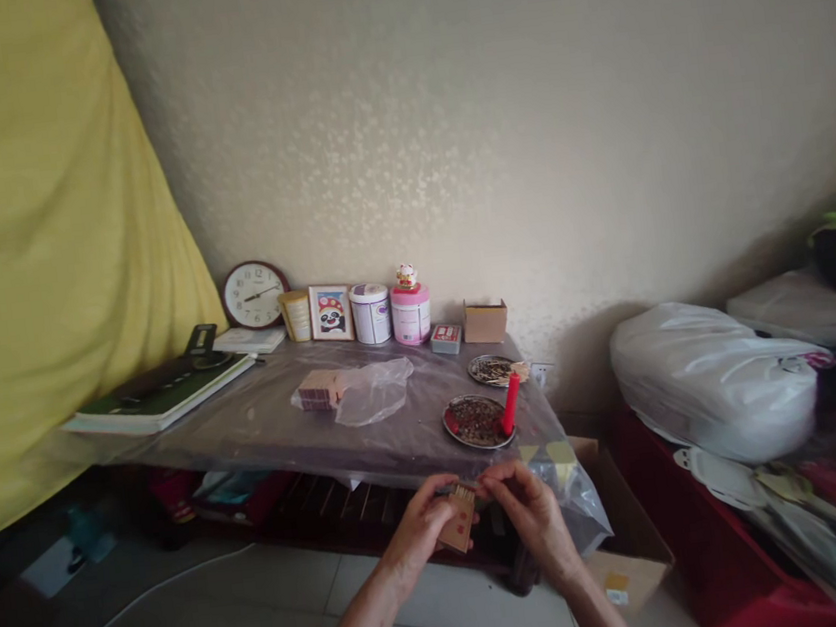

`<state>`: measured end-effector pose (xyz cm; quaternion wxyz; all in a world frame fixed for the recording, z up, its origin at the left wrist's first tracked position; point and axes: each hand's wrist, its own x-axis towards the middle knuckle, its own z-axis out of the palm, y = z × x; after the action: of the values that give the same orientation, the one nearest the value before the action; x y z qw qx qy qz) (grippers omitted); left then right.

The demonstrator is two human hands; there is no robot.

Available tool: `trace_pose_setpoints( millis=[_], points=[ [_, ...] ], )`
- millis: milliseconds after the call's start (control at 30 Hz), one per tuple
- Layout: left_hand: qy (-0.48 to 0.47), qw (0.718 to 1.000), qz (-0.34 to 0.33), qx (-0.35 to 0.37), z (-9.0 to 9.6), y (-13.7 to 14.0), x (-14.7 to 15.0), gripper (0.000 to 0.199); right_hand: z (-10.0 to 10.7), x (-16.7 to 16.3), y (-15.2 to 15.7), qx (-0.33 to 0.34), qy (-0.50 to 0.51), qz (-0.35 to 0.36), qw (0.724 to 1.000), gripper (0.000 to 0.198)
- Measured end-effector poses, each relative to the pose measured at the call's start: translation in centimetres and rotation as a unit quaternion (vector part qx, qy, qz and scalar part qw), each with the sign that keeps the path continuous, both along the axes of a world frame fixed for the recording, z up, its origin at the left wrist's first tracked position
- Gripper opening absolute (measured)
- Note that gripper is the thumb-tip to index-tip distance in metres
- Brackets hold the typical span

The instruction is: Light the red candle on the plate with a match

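My left hand (428, 524) grips a small cardboard matchbox (455, 527), tilted, with red marks on its face. Pale matches (464, 493) show at its open upper end. Close beside that end, my right hand (527, 507) has thumb and forefinger pinched together; whatever is between them is too small to make out. Beyond the hands, on the table, a red candle (511, 404) stands at the right side of a round metal dish (453, 434) full of dark bits. Behind it, a second metal dish (476, 369) holds what look like used matches.
On the plastic-covered table (251, 433) lie a block of matchboxes (319, 390) in torn clear wrap (374, 394) and a large green book (164, 403). A clock (256, 295), tins (371, 317) and a small open carton (485, 322) line the wall. A cardboard box (625, 541) stands right.
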<state>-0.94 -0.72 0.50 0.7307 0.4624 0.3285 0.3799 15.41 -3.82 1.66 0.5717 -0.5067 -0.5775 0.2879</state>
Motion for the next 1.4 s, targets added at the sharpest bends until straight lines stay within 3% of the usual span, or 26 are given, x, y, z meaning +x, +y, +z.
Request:
trace_pose_setpoints(
  millis=[233,633,1400],
  points=[
    [-0.005,1.000,0.009,0.006,-0.4,0.6,-0.1,0.049,0.5,0.5,0.2,-0.004,0.059,-0.022,0.998,0.036],
    [0.047,0.994,0.059,0.076,1.1,0.1,-0.7,0.045,0.3,-0.6,-0.8,-0.081,-0.036,0.069,0.994,0.030],
    [0.052,0.992,0.063,0.090,1.8,-0.1,-0.8,0.040,-0.1,-0.6,-1.0,-0.045,-0.155,0.085,0.983,0.055]
  ],
)
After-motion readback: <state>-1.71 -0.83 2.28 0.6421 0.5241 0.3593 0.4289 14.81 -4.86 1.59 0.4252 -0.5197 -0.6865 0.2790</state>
